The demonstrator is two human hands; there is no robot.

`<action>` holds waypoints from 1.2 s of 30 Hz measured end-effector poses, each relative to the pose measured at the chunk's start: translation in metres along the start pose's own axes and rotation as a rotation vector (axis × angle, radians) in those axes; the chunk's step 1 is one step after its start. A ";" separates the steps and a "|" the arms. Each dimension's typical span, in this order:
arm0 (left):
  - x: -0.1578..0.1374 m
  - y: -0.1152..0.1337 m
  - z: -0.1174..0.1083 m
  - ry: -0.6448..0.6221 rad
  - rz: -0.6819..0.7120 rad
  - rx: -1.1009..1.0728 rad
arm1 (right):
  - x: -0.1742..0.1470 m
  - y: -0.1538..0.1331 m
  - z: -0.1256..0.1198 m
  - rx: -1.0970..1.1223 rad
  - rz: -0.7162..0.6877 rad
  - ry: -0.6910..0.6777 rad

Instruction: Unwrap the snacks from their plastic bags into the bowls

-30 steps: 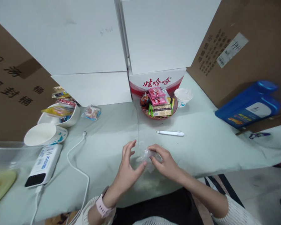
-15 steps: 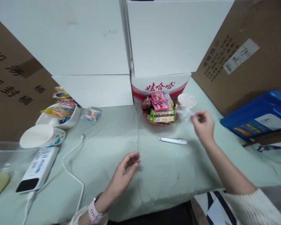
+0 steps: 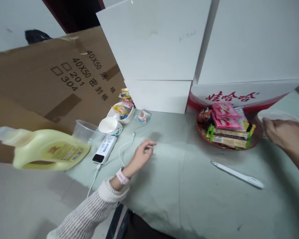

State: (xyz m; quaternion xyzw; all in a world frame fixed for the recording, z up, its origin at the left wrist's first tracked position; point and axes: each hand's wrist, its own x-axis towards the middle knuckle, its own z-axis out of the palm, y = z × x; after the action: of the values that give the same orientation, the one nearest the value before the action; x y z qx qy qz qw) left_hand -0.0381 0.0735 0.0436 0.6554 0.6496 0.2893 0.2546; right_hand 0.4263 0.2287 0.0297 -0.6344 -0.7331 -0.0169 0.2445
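Note:
My left hand [image 3: 143, 152] hovers over the green cloth, fingers loosely curved and apart from the thumb, with nothing in it. A wrapped snack [image 3: 143, 116] and a white cable [image 3: 121, 149] lie near it. At the far right, my right hand [image 3: 287, 132] is at the near side of a white bowl [image 3: 274, 114], covering part of it. Its fingers are curled; what they hold, if anything, is hidden. Beside that bowl stands a reddish-brown bowl [image 3: 201, 137] piled with pink packets [image 3: 225, 116] and green-ended wafer packs [image 3: 229, 136]. A white utility knife [image 3: 238, 174] lies in front.
To the left stand a white dish of snacks [image 3: 130, 116], a paper bowl [image 3: 109, 126], a power bank [image 3: 105, 149], a clear plastic tub [image 3: 86, 131] and a yellow detergent bottle [image 3: 52, 149]. White boxes [image 3: 159, 43] and a cardboard carton [image 3: 52, 76] wall the back.
The view has swung left. My right hand has moved from beside the white bowl onto its near side, and the clear plastic film near its fingers no longer shows. My left hand stays empty.

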 end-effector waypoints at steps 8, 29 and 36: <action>0.117 -0.033 -0.012 0.248 -0.172 0.179 | -0.095 -0.054 -0.031 0.022 -0.097 0.093; 0.018 0.028 0.029 -0.380 -0.528 -1.530 | -0.163 -0.135 -0.004 0.619 0.210 -0.405; -0.034 0.058 0.076 -0.268 -0.681 -1.628 | -0.168 -0.198 -0.036 0.755 0.074 -0.426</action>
State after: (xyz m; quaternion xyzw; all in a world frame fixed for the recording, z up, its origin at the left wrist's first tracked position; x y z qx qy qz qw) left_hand 0.0570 0.0414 0.0297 0.0711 0.3669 0.4906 0.7872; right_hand 0.2656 0.0236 0.0538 -0.5157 -0.6989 0.3922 0.3030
